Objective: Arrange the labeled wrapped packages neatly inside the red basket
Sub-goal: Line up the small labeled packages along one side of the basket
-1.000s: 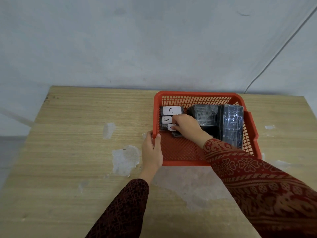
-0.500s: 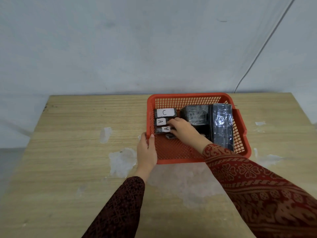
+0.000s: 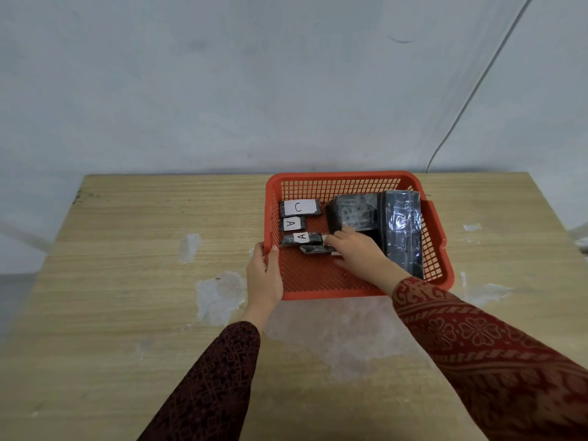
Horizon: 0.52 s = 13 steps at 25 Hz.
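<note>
The red mesh basket (image 3: 356,178) stands on the wooden table, right of centre. Along its left wall lie small black wrapped packages: one labelled C (image 3: 299,207), below it one labelled A (image 3: 292,223), then a second A package (image 3: 301,238). A fourth small package (image 3: 315,249) lies under the fingers of my right hand (image 3: 358,251), its label hidden. Two large black wrapped packages fill the right side, a blocky one (image 3: 351,213) and a long one (image 3: 402,230). My left hand (image 3: 264,275) grips the basket's left front rim.
The wooden table (image 3: 127,249) has pale worn patches (image 3: 219,294) left of the basket and in front of it. A grey wall rises behind the table, with a thin cable (image 3: 471,90) running down it on the right.
My right hand has drawn back from the A packages toward the basket's middle, uncovering the second A label and resting on the fourth small package. My left hand keeps its hold on the rim.
</note>
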{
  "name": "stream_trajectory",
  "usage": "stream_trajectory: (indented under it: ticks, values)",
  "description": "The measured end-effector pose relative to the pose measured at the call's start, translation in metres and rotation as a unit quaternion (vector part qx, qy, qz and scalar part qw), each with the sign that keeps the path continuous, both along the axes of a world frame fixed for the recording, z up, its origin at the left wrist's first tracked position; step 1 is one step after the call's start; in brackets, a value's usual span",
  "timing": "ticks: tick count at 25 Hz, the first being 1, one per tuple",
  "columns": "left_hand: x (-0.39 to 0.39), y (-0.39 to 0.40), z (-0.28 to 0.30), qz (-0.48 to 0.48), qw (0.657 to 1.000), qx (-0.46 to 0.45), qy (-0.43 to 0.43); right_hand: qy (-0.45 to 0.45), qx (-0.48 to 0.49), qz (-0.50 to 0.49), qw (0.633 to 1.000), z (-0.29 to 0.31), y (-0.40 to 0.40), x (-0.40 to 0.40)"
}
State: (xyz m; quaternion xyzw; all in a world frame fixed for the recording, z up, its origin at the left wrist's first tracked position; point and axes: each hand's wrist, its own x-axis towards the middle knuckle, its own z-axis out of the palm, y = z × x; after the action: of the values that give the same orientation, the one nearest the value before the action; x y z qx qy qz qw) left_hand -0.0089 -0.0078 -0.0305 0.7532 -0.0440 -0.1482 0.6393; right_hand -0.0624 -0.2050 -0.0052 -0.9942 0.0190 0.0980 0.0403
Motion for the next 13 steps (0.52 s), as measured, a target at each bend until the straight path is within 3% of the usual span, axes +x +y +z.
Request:
stream_trajectory:
  ticks: [2, 5, 8, 11, 13]
  values:
    - [0.000, 0.000, 0.000, 0.001, 1.000, -0.002, 0.001, 0.000, -0.048, 0.009, 0.999, -0.004, 0.002, 0.006]
    - [0.001, 0.000, -0.001, 0.000, 1.000, -0.002, 0.005, -0.007, -0.038, -0.016, 0.999, -0.005, 0.004, 0.013]
    - [0.001, 0.000, -0.003, 0.000, 1.000, -0.006, 0.005, 0.020, 0.062, -0.056, 0.996, 0.000, -0.003, 0.011]
    - [0.001, 0.000, -0.002, -0.001, 1.000, -0.009, 0.008, 0.050, 0.212, -0.088, 0.972, 0.003, -0.016, 0.011]
    - [0.001, 0.000, -0.002, -0.003, 1.000, -0.007, 0.009, 0.076, 0.262, -0.091, 0.958, 0.002, -0.020, 0.011]
